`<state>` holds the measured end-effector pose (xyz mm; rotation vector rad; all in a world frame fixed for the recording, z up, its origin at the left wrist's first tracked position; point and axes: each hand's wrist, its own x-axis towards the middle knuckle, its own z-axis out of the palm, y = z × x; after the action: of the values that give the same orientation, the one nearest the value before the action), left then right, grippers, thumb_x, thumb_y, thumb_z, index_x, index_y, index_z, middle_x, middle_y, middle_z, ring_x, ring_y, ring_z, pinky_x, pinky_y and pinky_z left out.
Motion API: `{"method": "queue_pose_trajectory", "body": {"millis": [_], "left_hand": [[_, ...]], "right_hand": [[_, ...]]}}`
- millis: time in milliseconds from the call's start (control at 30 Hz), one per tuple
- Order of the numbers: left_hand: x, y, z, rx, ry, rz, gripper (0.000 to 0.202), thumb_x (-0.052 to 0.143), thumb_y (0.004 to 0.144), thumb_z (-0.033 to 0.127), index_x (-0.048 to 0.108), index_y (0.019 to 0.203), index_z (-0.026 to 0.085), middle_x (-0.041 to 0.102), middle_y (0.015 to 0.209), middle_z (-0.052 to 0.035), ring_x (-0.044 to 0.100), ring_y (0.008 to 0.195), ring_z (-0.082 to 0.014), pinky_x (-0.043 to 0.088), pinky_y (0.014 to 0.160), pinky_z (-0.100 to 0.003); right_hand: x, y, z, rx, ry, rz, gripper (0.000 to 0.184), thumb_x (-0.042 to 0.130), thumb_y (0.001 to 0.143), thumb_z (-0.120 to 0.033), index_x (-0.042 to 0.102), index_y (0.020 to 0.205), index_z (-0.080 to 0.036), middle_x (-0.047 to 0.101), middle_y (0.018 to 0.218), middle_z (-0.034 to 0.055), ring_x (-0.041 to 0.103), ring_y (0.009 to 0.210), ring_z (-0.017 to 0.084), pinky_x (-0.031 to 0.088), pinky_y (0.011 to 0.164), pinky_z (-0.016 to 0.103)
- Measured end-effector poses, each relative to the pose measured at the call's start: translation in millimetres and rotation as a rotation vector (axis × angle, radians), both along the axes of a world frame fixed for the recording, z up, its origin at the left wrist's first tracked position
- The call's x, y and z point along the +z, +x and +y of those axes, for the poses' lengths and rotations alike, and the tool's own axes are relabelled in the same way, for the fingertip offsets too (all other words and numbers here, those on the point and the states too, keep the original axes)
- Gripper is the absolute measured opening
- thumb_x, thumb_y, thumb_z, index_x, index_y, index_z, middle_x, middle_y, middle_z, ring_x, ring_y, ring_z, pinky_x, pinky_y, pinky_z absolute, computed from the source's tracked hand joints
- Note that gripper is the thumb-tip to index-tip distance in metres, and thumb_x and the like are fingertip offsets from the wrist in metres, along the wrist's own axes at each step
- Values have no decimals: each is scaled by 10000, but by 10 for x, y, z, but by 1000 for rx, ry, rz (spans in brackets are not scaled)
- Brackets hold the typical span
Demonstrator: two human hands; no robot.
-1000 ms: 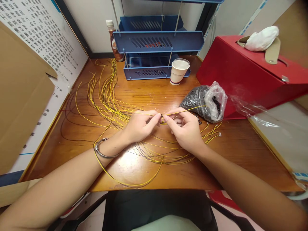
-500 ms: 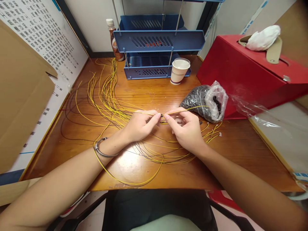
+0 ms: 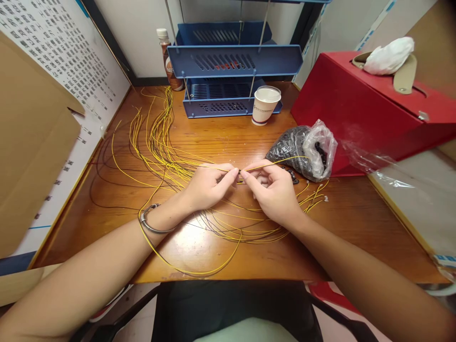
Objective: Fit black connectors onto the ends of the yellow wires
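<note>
Fingertips of my left hand (image 3: 213, 185) and my right hand (image 3: 272, 190) almost meet over the middle of the desk. Each pinches a thin yellow wire (image 3: 285, 161), whose free end sticks out to the right above my right hand. A tiny dark piece (image 3: 240, 173) shows between the fingertips, too small to make out fully. Many yellow and black wires (image 3: 156, 128) fan out at the left, and several loop under my hands. Wires with small whitish ends (image 3: 325, 198) lie right of my right hand. Small black parts (image 3: 292, 175) lie just behind it, partly covered.
A clear bag of black parts (image 3: 292, 145) lies open at the right, before a red box (image 3: 342, 104). Behind stand a paper cup (image 3: 265, 107), a blue tray rack (image 3: 235, 61) and a bottle (image 3: 171, 66). Cardboard (image 3: 35, 133) leans at the left.
My right hand has shifted slightly to the left, uncovering more of the small black parts behind it. My left hand keeps its place and grip.
</note>
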<state>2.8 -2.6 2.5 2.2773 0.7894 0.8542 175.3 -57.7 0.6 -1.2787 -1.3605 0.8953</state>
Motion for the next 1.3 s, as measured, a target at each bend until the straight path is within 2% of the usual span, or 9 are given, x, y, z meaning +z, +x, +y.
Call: {"method": "queue_pose_trajectory", "body": {"millis": [233, 467, 967, 1300], "left_hand": [[9, 2, -11, -7, -23, -10, 397, 436, 1019, 262, 665, 721, 132, 652, 651, -6, 582, 595, -86, 419, 600, -200], [-4, -4, 3, -19, -29, -20, 401, 434, 1023, 258, 680, 734, 127, 649, 647, -1, 584, 599, -78, 417, 606, -193], [12, -3, -7, -36, -47, -20, 404, 427, 1021, 274, 665, 729, 131, 618, 623, -4, 559, 592, -94, 411, 587, -209], [-1, -11, -13, -38, -52, -21, 409, 432, 1024, 279, 671, 727, 132, 639, 649, -10, 574, 605, -90, 420, 599, -205]], "right_hand": [[23, -12, 4, -16, 39, 35, 110, 701, 852, -272, 668, 860, -168, 700, 774, 28, 588, 556, 97, 417, 437, 219], [13, 3, 4, 13, 64, 18, 98, 686, 866, -259, 668, 841, -166, 654, 734, 2, 522, 499, 70, 386, 417, 219], [-11, 9, 4, 36, 15, -5, 108, 696, 853, -266, 652, 860, -168, 620, 681, -17, 512, 474, 75, 378, 413, 223], [47, 7, -8, -22, 36, -4, 149, 698, 848, -306, 651, 848, -165, 643, 706, 2, 539, 499, 87, 396, 421, 229]]}}
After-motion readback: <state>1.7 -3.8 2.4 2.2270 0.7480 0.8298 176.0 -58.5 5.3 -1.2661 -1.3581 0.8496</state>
